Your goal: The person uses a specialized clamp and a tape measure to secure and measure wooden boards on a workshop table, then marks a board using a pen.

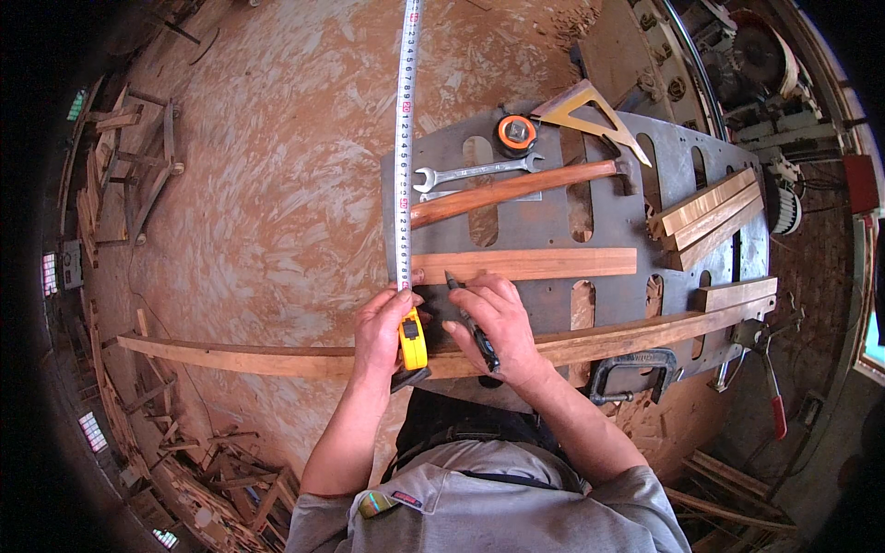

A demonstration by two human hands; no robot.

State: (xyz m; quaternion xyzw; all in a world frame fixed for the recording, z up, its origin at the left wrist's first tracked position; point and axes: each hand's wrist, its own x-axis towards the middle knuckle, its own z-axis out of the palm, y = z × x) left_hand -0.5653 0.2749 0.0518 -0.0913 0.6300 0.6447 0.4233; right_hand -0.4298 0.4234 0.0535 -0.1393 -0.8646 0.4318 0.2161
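My left hand [374, 330] is closed around a yellow tape measure [416, 343]. Its white blade [404, 147] runs straight out past the table's left edge to the top of the view. Pinched in my right hand [501, 321] is a dark pen [451, 280], tip pointing away from me at a short reddish wooden board [544, 264]. That board lies flat, with its left end beside the blade. Under both wrists a long wooden strip [636, 333] crosses the near side of the table. The pen's body is partly hidden by my fingers.
On the slotted metal table [544, 230] lie a hammer [516, 192], a wrench [479, 171], an orange-black tape measure [517, 135] and a try square [590, 106]. Wood blocks [710, 217] sit to the right. A clamp [631, 373] grips the near edge. Scrap wood [249, 488] piles lower left.
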